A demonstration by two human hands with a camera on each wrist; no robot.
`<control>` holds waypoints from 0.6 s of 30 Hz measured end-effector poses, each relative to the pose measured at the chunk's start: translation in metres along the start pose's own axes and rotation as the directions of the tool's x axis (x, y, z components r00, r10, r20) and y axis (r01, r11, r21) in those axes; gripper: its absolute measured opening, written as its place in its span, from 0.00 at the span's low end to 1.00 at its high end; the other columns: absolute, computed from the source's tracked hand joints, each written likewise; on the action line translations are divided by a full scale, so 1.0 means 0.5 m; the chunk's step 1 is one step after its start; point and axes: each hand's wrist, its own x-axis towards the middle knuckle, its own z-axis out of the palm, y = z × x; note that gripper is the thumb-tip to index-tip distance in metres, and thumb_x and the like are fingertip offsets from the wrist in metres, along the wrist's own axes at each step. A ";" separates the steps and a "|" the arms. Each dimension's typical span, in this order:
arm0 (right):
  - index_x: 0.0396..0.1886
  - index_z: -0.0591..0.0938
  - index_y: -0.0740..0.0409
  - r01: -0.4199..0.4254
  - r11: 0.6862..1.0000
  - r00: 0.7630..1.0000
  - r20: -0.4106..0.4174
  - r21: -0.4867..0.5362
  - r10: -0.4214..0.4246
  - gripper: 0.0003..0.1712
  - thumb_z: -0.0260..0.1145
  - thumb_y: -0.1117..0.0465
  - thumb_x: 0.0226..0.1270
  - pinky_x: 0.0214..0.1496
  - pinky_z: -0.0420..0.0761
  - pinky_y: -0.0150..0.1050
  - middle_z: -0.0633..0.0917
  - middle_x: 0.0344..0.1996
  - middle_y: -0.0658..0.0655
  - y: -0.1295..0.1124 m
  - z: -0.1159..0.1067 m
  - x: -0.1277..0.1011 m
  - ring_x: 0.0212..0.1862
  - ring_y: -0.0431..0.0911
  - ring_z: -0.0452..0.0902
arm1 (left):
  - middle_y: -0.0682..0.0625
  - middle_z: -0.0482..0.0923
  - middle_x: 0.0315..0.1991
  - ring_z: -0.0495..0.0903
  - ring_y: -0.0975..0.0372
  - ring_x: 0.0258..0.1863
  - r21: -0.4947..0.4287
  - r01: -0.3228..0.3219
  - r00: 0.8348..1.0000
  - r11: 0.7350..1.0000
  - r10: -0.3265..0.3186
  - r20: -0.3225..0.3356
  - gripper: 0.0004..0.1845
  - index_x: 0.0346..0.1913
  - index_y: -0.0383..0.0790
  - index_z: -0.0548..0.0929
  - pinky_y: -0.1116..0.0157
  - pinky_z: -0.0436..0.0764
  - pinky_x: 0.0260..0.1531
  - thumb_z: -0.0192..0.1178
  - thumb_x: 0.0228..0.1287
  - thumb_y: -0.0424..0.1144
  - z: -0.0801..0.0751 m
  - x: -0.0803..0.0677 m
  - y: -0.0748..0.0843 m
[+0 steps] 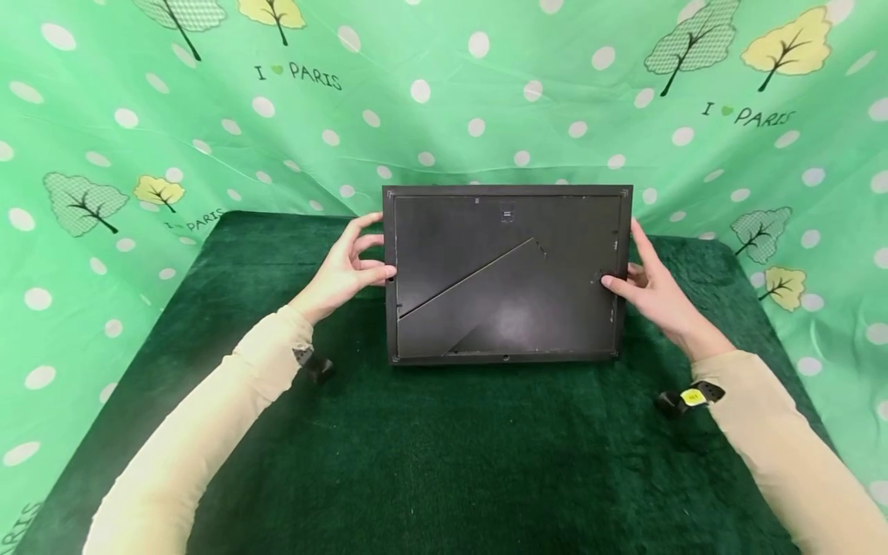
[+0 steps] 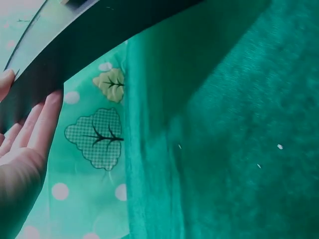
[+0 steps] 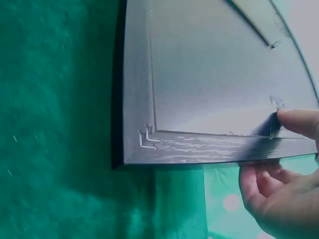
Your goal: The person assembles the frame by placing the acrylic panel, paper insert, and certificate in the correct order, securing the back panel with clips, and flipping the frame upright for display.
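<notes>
A black picture frame [image 1: 458, 239] stands tilted up with its back toward me, a slanted stand flap lying flat against the backing. My left hand [image 1: 343, 266] grips its left side, thumb on the back edge and fingers behind. On the opposite side my right hand [image 1: 655, 289] pinches the frame, its thumb over the back panel. The right wrist view shows metal corner staples on the picture frame [image 3: 137, 99], with the thumb of the right hand [image 3: 279, 194] at the panel's edge. In the left wrist view the fingers of the left hand [image 2: 25, 154] reach under the rim. The front is hidden.
A dark green plush cloth [image 1: 444, 455] covers the table below the frame. Behind and at both sides hangs a light green curtain [image 1: 388, 77] with white dots and printed trees. Small white specks lie on the cloth.
</notes>
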 end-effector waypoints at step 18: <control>0.77 0.39 0.31 0.247 0.959 0.936 -0.223 -0.136 -0.273 0.52 0.61 0.67 0.69 0.49 0.72 0.26 0.80 0.50 0.51 -0.026 -0.038 0.001 0.51 0.37 0.76 | 0.41 0.77 0.45 0.82 0.55 0.41 -0.123 -0.143 0.990 0.982 0.142 -0.022 0.30 0.68 0.48 0.65 0.56 0.81 0.43 0.55 0.67 0.24 0.002 0.012 0.057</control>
